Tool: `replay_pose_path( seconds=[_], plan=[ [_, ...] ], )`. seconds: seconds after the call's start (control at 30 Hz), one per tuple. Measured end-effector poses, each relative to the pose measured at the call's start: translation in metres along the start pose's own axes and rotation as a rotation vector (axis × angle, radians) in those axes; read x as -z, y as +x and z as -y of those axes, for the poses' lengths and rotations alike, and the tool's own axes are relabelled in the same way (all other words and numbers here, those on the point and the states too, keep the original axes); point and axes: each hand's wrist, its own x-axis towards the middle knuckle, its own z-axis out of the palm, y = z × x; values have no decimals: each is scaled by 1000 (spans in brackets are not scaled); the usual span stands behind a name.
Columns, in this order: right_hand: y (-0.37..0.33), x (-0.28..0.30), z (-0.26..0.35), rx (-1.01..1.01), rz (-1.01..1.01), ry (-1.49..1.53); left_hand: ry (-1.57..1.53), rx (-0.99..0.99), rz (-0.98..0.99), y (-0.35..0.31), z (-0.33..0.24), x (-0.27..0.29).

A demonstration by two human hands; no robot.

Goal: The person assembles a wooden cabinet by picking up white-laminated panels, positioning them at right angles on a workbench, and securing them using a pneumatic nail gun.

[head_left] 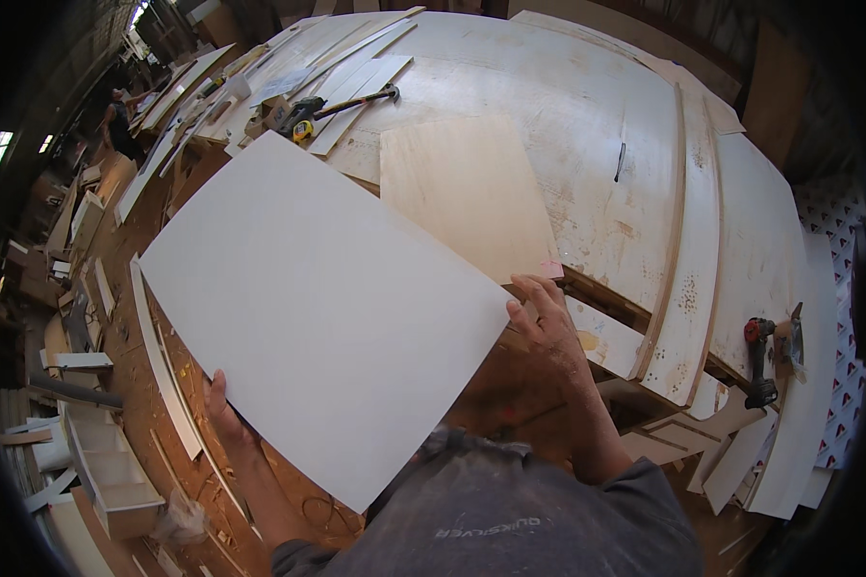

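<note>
Both hands carry a white panel [322, 317] above the floor, beside the table [587, 125].

The left hand [223, 409] grips the panel's lower-left edge, fingers hidden beneath it, thumb on top; the right hand [547, 322] clasps the right corner, fingers curled over the edge. The panel hangs tilted, its far corner over the table near a plywood sheet [467, 192]. It could slip, I judge, since each hand grips only an edge, and a swing of that far corner could knock the hammer [356, 101] and tape measure [303, 130] beyond it. The white open box [115, 471] on the floor at lower left looks empty. A drill [760, 361] lies at the right.
</note>
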Motion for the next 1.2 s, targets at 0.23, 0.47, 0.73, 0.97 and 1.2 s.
replay_pose_path(
  seconds=[0.23, 0.47, 0.73, 0.97, 1.2],
  plan=[
    [35, 17, -78, -461, -97, 159, -107, 331, 429, 151, 141, -103],
    [18, -3, -104, -502, -432, 193, -141, 635, 725, 237, 267, -160],
    [61, -25, -131, -657, -522, 98, 925, 587, 928, 309, 245, -187],
    [74, -33, -175, -673, -534, 92, 1225, -6, 833, 323, 265, -166],
    [69, -30, -181, -720, -516, 126, 560, 779, 786, 252, 272, -125]
  ],
)
